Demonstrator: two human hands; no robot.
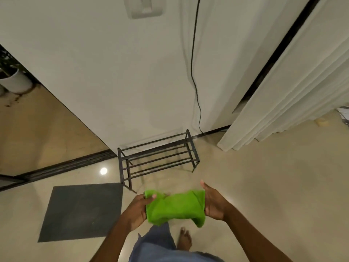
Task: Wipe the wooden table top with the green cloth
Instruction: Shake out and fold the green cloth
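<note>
Green cloth [174, 208] held in mid-air at waist height, stretched between both hands above the floor [255, 186]; soft, slightly fuzzy fabric, bunched and folded with a sag at its lower edge. Left hand [138, 209] closed on the cloth's left end, fingers curled over the top edge, a ring on one finger. Right hand [212, 202] grips the right end, thumb raised. Floor glossy, pale beige, reflecting a ceiling light; wide open stretch to the right. Low black metal rack [157, 157] of thin bars stands just ahead, its back against the plain white wall [113, 72]. Dark grey rectangular mat [82, 211] lies flat to the left, near the rack's front leg. Thin black cable [193, 72] hangs down the wall. White pleated curtain [294, 91] at right reaches the floor. Bare foot [185, 240] and a blue denim hem below the cloth.
</note>
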